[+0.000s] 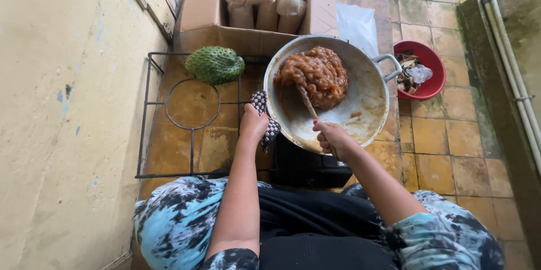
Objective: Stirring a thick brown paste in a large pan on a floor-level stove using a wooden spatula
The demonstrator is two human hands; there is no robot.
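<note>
Mid-stir: left hand (253, 125) clamped checkered cloth (266, 118) on round metal pan (366, 92) rim, right hand (331, 136) gripped wooden spoon (307, 103) in brown sticky mass (313, 76); next probably needed steady pan, continued turning.

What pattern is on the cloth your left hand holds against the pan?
A black-and-white checked pattern on the cloth, seen in the head view, gripped by the left hand at the pan rim.

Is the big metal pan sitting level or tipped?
Tipped. The pan faces the camera, its inside wall in full view, the left hand gripping its rim through a checked cloth.
</note>
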